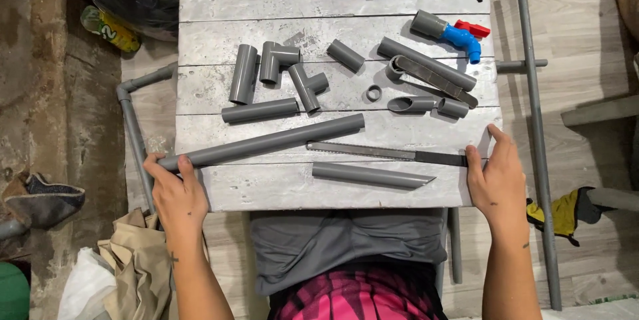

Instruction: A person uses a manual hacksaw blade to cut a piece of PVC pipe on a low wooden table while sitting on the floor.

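Head cam looking straight down at a whitewashed plank board (266,190) covered in grey plumbing bits. The main thing is the long grey pipe (266,141) — its long axis runs mostly left to right across the board, slightly tilted, with the left end lower and nearer the person and the right end rising toward the middle of the board. That left end pokes just past the board's edge, and the left hand (174,193) sits right there, thumb and fingers curled around the end, so it's grasping the pipe. The right end is free and well apart from either hand.

The right hand (496,177) is at the opposite edge of the board, fingers bent over the corner, thumb touching or just beside the dark handle end of a hacksaw blade (389,153). I can't tell if it's actually pinching the blade or only resting on the board edge. The blade lies just below the pipe and nearly parallel to it, running off toward the right hand.

So the left hand is clearly the nearer one to the pipe — the right is closer to the blade. Between the two hands, nearest the person, lies a shorter cut pipe (369,175) with a slanted end. Further up are elbows, tees, short offcuts and a blue tap (459,35) with a red handle.
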